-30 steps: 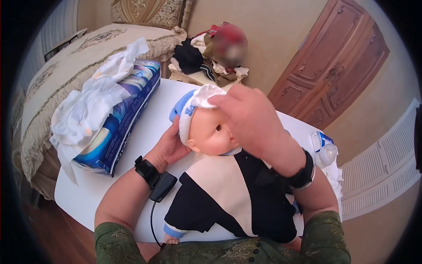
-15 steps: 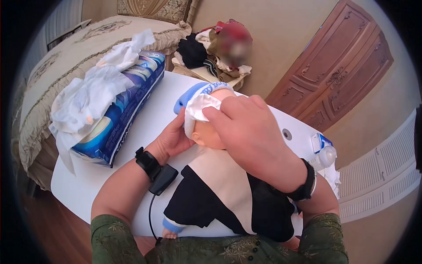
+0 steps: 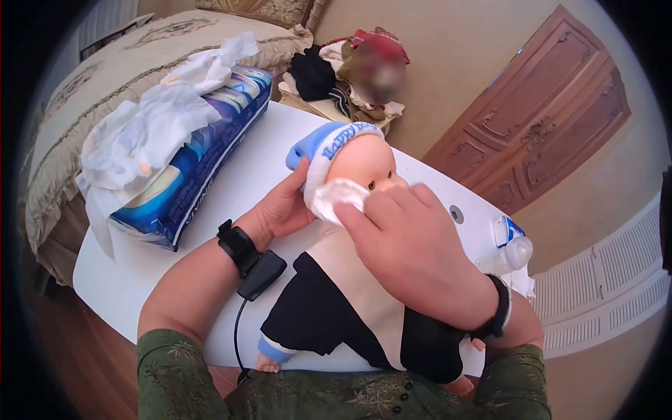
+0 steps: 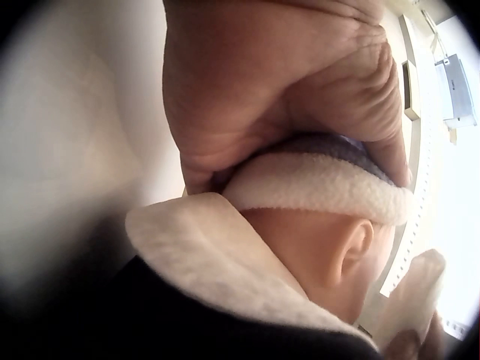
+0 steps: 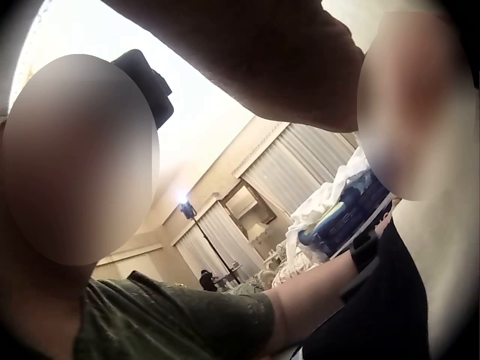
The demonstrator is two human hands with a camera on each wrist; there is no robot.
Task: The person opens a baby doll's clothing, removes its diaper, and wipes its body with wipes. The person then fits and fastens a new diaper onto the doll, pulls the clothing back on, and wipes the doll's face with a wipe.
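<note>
A baby doll (image 3: pixel 357 280) in a black and cream outfit lies on its back on the white table (image 3: pixel 126 280). On its head (image 3: pixel 360 161) is a blue cap (image 3: pixel 315 143) with a fluffy white brim and blue lettering. My left hand (image 3: pixel 280 206) cups the back of the head, thumb on the cap; the left wrist view shows its fingers curled round the cap. Pinched in my right hand (image 3: pixel 420 245) is a crumpled white wipe (image 3: pixel 341 201), held against the cheek just below the brim. That hand hides the doll's lower face.
At the left stands a blue diaper pack (image 3: pixel 224 140) with used-looking white wipes (image 3: pixel 150 126) heaped on it. A clear bottle (image 3: pixel 507 257) and a small blue-white packet (image 3: pixel 514 227) lie near the right edge. Beyond are a bed (image 3: pixel 154 35) and piled clothes (image 3: pixel 315 73).
My right hand has moved the wipe from the cap brim at the forehead down the side of the face to the cheek. My left hand keeps holding the head.
</note>
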